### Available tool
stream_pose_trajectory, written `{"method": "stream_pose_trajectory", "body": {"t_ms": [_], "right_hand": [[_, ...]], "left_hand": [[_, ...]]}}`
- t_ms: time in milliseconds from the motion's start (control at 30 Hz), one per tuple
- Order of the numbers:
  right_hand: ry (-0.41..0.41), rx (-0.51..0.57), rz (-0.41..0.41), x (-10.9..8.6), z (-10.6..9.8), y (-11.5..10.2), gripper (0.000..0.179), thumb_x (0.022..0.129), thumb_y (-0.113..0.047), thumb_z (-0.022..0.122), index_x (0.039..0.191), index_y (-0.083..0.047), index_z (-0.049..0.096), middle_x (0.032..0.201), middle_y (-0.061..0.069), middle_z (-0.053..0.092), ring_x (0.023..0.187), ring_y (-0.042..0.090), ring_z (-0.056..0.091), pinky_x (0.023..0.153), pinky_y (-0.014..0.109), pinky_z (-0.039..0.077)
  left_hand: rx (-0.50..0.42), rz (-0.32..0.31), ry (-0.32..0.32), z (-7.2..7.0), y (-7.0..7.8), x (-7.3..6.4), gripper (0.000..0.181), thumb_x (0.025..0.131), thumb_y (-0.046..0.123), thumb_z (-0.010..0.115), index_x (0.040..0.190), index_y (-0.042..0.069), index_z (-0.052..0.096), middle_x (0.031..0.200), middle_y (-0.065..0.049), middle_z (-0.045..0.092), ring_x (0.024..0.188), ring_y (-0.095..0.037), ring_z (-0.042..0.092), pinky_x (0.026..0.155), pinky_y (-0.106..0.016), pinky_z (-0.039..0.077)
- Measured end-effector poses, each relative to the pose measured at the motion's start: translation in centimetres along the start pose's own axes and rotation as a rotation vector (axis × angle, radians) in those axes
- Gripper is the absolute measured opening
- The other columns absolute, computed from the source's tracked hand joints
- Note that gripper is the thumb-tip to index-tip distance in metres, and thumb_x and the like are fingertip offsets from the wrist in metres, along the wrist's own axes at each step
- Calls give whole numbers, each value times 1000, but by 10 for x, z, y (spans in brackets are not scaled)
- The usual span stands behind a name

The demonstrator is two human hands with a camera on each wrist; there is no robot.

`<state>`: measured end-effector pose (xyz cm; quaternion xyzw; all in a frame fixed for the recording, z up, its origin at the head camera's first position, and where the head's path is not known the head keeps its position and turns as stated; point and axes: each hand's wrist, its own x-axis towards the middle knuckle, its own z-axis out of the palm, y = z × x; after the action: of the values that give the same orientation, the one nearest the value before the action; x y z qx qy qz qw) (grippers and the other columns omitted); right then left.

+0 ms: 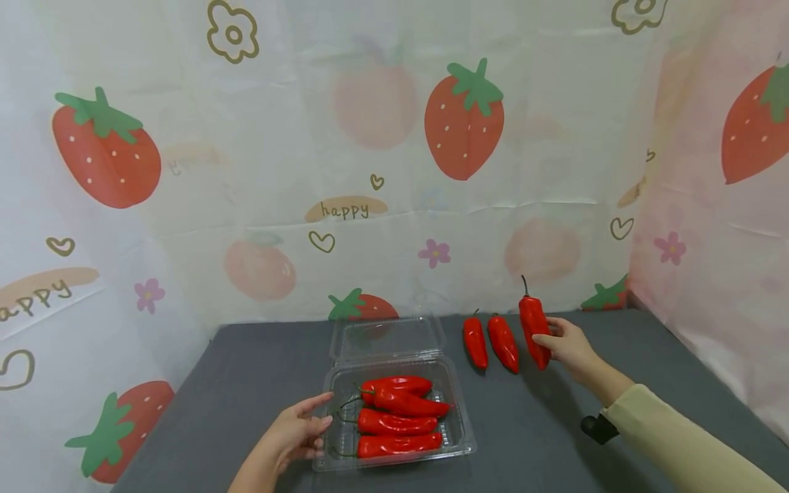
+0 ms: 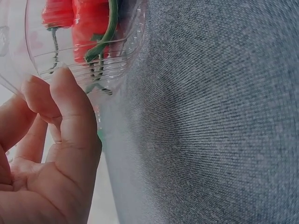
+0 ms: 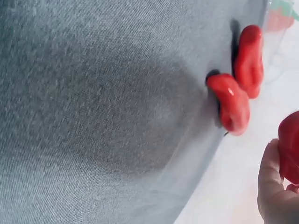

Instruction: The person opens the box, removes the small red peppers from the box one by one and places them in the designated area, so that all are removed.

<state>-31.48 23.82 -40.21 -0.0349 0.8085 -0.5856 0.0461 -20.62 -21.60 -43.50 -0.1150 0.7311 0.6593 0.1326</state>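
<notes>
My right hand [image 1: 576,349] holds a red pepper [image 1: 533,322] above the table at the right, its dark stem pointing up. In the right wrist view, that pepper shows only in part at the right edge. My left hand [image 1: 294,433] pinches the left rim of a clear plastic clamshell box [image 1: 462,418]. Thumb and finger meet at that rim in the left wrist view. Several red peppers [image 1: 401,423] lie sideways inside the box, stems towards my left hand. Two more, a left pepper [image 1: 474,342] and a right pepper [image 1: 503,344], lie between the box and my right hand.
The box's clear lid [image 1: 388,340] is folded back towards the wall. A dark grey cloth [image 1: 265,370] covers the table. Behind it hangs a white curtain [image 1: 382,274] printed with strawberries, and a pinkish one [image 1: 709,308] stands along the right side.
</notes>
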Motion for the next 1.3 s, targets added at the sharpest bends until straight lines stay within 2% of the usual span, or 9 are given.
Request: {"method": "stream_pose_trajectory", "body": {"t_ms": [200, 533, 800, 1033, 1300], "right_hand": [[30, -2, 18, 3, -3, 3, 63, 101, -12, 49, 146, 16, 14, 140, 41, 30, 123, 52, 41, 90, 50, 49], [103, -26, 99, 15, -9, 15, 65, 101, -15, 48, 146, 17, 14, 142, 38, 27, 125, 50, 39, 91, 48, 49], [132, -45, 146, 24, -10, 24, 64, 101, -16, 46, 145, 19, 15, 142, 38, 27, 126, 49, 38, 98, 52, 43], [132, -61, 142, 29, -12, 29, 61, 101, -16, 48, 142, 21, 21, 139, 39, 32, 120, 46, 45, 91, 43, 50], [154, -25, 177, 33, -15, 33, 58, 101, -15, 49, 138, 24, 27, 134, 40, 37, 104, 37, 55, 78, 33, 54]], "left_hand": [[-4, 11, 1, 1, -1, -1, 57, 93, 4, 62, 145, -1, 40, 67, -1, 48, 52, -10, 51, 51, -26, 49], [-4, 12, 2, 0, 1, -1, 57, 93, 4, 62, 146, -1, 39, 68, -1, 48, 53, -10, 52, 52, -27, 50], [-7, 11, 19, 1, 0, -2, 55, 93, 3, 62, 144, -1, 41, 70, -1, 46, 53, -10, 51, 52, -27, 50], [-6, 5, 21, 0, 0, -2, 56, 93, 3, 62, 145, -1, 41, 70, -1, 47, 53, -10, 51, 52, -27, 50], [5, 0, 40, 1, 0, -1, 54, 93, 3, 63, 144, 0, 44, 72, -2, 47, 53, -11, 50, 51, -26, 50]]}}
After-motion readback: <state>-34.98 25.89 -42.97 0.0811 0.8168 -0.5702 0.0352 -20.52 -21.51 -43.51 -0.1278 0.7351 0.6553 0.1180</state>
